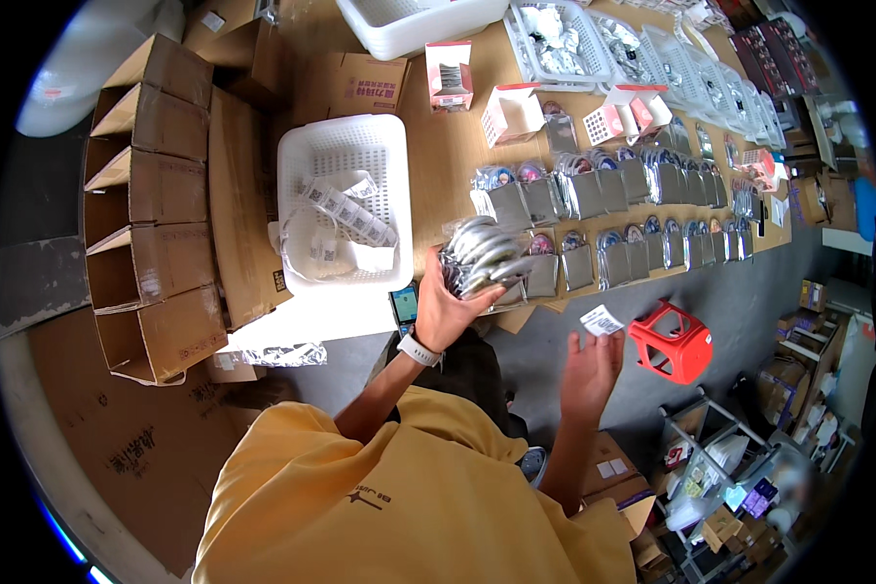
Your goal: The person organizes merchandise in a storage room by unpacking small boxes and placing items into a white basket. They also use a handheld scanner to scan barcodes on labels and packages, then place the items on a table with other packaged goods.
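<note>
My left hand (442, 313), with a white watch on its wrist, is closed round a thick bundle of silver foil packets (485, 255) near the table's front edge. Off to the right, beyond that edge, my right hand (594, 365) is raised with a small white printed label (602, 321) at its fingertips. Rows of grey-silver packets with coloured round tops (576, 265) lie on the table right of the bundle. Left of it stands a white perforated basket (395, 175), holding a curled strip of printed labels (352, 216).
Small red-and-white boxes (512, 115) stand behind the packet rows. Further back are white baskets with foil packets (560, 73). Stacked cardboard boxes (165, 190) line the left side. A red plastic stool (674, 343) stands on the floor at right. A phone (403, 304) lies by the basket.
</note>
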A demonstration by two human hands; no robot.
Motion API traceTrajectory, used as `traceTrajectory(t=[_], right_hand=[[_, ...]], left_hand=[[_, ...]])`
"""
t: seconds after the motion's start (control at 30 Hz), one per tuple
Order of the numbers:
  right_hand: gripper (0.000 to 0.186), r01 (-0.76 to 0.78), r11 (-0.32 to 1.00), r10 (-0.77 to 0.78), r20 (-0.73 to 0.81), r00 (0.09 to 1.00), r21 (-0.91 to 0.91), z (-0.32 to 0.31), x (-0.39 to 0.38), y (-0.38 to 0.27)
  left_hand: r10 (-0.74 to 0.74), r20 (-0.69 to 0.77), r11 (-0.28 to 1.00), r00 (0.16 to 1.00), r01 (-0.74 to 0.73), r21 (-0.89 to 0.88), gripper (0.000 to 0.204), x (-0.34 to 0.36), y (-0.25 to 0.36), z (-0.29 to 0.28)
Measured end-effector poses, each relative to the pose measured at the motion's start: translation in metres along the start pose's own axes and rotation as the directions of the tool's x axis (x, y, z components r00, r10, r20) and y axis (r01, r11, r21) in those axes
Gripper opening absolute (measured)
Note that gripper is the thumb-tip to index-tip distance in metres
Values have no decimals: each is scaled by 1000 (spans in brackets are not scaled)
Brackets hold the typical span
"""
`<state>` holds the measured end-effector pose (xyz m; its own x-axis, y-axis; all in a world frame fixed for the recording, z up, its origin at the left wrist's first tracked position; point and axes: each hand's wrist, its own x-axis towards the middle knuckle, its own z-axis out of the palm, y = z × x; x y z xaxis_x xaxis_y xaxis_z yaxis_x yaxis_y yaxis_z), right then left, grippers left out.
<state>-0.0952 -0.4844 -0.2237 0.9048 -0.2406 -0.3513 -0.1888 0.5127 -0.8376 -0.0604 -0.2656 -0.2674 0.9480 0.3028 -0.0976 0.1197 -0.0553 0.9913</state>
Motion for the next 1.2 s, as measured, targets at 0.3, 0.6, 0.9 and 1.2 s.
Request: traceTrajectory(t=[0.3,0.6,0.9,1.2], right_hand=[[17,394,919,-373,327,868,3,40,-10,-62],[16,705,678,-294,803,518,-206,77,-42,-125],[24,736,631,-197,866,460,-247,94,-46,-129],[27,737,625,-159,883,441,-256,97,-46,-125]], left_hand=[[480,66,846,875,-481,230,66,-1,57,-11],[579,93,774,810,-581,249,59,-5,76,-15],[570,80,783,818,-570,248,69,-5,88,-16],[555,27,812,832,-548,202,65,-3,90,-22]])
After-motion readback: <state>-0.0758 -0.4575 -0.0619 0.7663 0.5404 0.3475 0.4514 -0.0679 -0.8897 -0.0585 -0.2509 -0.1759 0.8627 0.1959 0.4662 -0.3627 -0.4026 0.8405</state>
